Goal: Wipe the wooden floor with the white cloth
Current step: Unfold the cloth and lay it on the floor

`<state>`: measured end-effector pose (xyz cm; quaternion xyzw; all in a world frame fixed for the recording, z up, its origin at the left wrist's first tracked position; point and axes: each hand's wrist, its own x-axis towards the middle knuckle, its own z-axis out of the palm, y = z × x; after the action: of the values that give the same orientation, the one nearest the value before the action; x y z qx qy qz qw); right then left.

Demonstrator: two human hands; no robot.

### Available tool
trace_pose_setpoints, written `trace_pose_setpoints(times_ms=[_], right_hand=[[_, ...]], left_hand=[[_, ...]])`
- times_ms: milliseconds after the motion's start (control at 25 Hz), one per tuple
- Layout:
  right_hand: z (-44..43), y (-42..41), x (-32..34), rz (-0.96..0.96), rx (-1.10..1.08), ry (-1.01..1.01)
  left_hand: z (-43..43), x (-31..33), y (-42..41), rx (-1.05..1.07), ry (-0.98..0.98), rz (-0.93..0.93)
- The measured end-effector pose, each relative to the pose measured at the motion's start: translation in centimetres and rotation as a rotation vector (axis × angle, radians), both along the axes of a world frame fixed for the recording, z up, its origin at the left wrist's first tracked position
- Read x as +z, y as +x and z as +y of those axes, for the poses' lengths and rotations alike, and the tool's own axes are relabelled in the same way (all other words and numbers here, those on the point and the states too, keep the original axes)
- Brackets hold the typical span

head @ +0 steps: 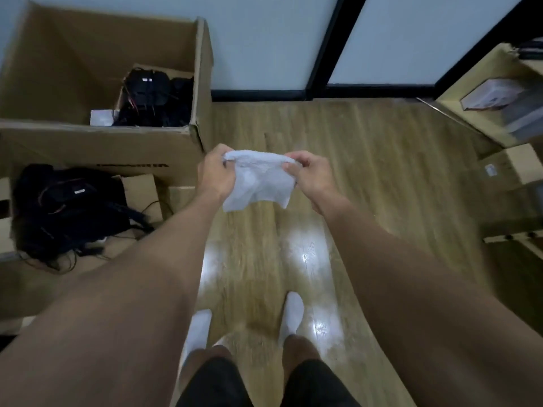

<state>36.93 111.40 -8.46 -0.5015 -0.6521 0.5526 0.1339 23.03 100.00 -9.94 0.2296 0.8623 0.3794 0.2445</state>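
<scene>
A person stands in white socks at 6 o'clock on a wood floor, arms out front. At frame centre the left hand and right hand each pinch an upper corner of the white cloth, stretching it taut btwn them; the cloth hangs in mid-air, well above the boards, lower edge loose and uneven. Both grips are closed on the cloth, fingertips curled over its top hem.

Wiping has not begun, by the look of it: the cloth touches no floor, and the person is upright, not crouched.

At 9 o'clock a black bag w/ trailing cords lies on flattened cardboard. At 10–11 o'clock an open box holds more black gear and wires. At 2–3 o'clock a low shelf carries wrapped items, a small carton beside it. At 12 o'clock, a pale wall w/ black-framed panels.

Risks, judged from here: socks on glossy boards — bright glare patches near 6 o'clock suggest a slick finish — could slip during the bend down. Loose cords at 8–9 o'clock could snag cloth or foot if the wipe strays left. A two-corner pinch gives poor pressure; cloth prob. needs bunching first.

Hard to read: motion blur softens floor grain; dirt or wet spots can't be told from glare. Box print illegible. Shelf contents unclear, cut off at right edge.
</scene>
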Motion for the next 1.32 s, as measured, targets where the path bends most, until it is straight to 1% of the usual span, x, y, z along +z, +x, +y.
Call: trace_pose_setpoints(times_ms=[160,320,480,560,640,760,920,960,1000,1040,1080,1120,1160,1200,1240,1320], right_hand=[[2.9,1.0,-7.1,-0.055,0.048,-0.027],[4.1,1.5,-15.9,-0.057,0.039,-0.073],[3.3,2.9,-30.0,-0.132,0.033,-0.116],[2.7,4.2,-37.7,-0.194,0.026,-0.086],[2.4,5.1,-43.6,-0.243,0.017,-0.064],[2.9,5.8,-52.1,-0.265,0.037,-0.021],[4.8,4.9,-60.2,-0.256,0.076,0.1],[5.4,4.1,-61.4,-0.274,0.106,0.158],[6.0,3.2,-62.5,-0.293,0.161,0.247],[6.5,2.3,-64.0,-0.33,0.29,0.392],[6.4,1.5,-65.4,-0.392,0.509,0.563],[5.8,1.0,-67.1,-0.457,0.766,0.693],[4.9,1.2,-68.9,-0.518,0.98,0.76],[4.0,1.7,-70.8,-0.585,1.107,0.781],[3.4,2.4,-72.4,-0.631,1.147,0.814],[3.3,2.7,-74.4,-0.63,1.106,0.89]], left_hand=[[2.7,-7.1,3.2,0.176,0.024,-0.015],[3.9,-16.2,4.4,0.32,-0.006,-0.071],[2.9,-30.5,5.6,0.322,-0.079,-0.123],[2.3,-38.0,6.8,0.302,-0.096,-0.121],[1.6,-43.7,7.9,0.298,-0.128,-0.099],[2.4,-52.4,8.7,0.332,-0.143,-0.068],[4.7,-61.2,8.0,0.39,-0.048,-0.064],[5.1,-62.5,7.5,0.41,-0.07,-0.021],[5.5,-63.8,7.0,0.388,-0.126,0.066],[6.1,-65.6,6.5,0.281,-0.203,0.186],[6.4,-67.0,5.9,0.082,-0.3,0.313],[6.7,-68.5,5.4,-0.185,-0.398,0.424],[6.7,-69.9,5.3,-0.444,-0.464,0.499],[6.3,-71.6,5.4,-0.618,-0.505,0.563],[5.6,-72.8,5.2,-0.713,-0.528,0.645],[4.7,-74.5,3.8,-0.728,-0.45,0.751]])
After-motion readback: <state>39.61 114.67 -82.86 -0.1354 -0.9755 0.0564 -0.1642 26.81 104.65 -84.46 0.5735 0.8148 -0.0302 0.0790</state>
